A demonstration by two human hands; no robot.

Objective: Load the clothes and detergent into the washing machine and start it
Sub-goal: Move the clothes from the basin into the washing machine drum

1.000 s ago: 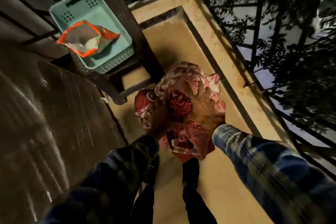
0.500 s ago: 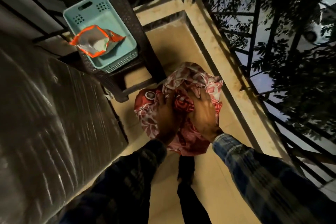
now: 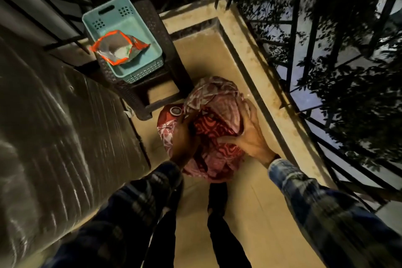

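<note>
the task looks barely begun: both hands are clenched on a bundle of clothes [image 3: 208, 128], held in front of the body above the tiled floor [image 3: 250, 213] of a narrow balcony, and nothing seems loaded yet. the left hand [image 3: 183, 139] grips the bundle's left side and the right hand [image 3: 253, 137] wraps over its right side, fingers pressed into the cloth. the bundle is a rounded wad of red and pink patterned fabric, crumpled and soft, with folds hanging below the hands, so a loose end could slip out on the way. the big dark covered shape [image 3: 61, 137] along the left is probably the washing machine, though blur makes that hard to confirm, and no open lid or drum is visible. the detergent is likely the opened red-edged packet [image 3: 118, 49] lying in a pale green basket [image 3: 139, 28], which sits on a dark woven stool [image 3: 158, 28] well apart from the hands. still ahead, as i judge it: getting the clothes in, adding detergent and starting the wash.
</note>
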